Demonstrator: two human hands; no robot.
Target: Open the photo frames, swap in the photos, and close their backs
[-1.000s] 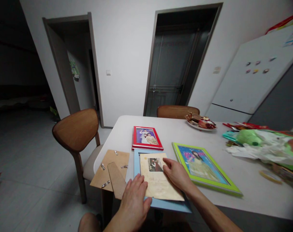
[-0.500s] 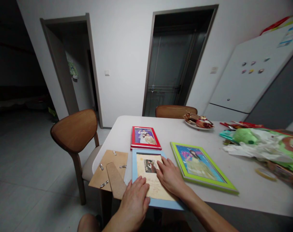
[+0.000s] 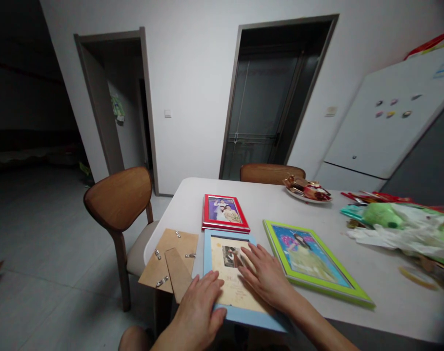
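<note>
A light blue frame (image 3: pixel 251 318) lies at the table's near edge with a cream printed sheet (image 3: pixel 231 280) inside it. On its lower left rests my left hand (image 3: pixel 201 304), fingers stretched over the sheet and thumb at the frame's border. My right hand (image 3: pixel 266 275) lies with spread fingers on the sheet's right side, partly covering its small picture. Left of the frame is a brown backing board (image 3: pixel 156 261) with metal clips and a stand leg (image 3: pixel 178 273). A red frame (image 3: pixel 226 226) is just behind, and a green frame (image 3: pixel 317 261) lies to the right.
A plate (image 3: pixel 306 197) with food stands near the white table's (image 3: pixel 192 190) back edge. Plastic bags (image 3: pixel 393 226) and a roll of tape (image 3: pixel 417 278) lie at the right. Wooden chairs stand left (image 3: pixel 121 200) and behind (image 3: pixel 273 173).
My right hand's fingers have spread a little more over the sheet. My left thumb has moved out from the fingers. The view has shifted slightly, with the frames now lower and further right.
</note>
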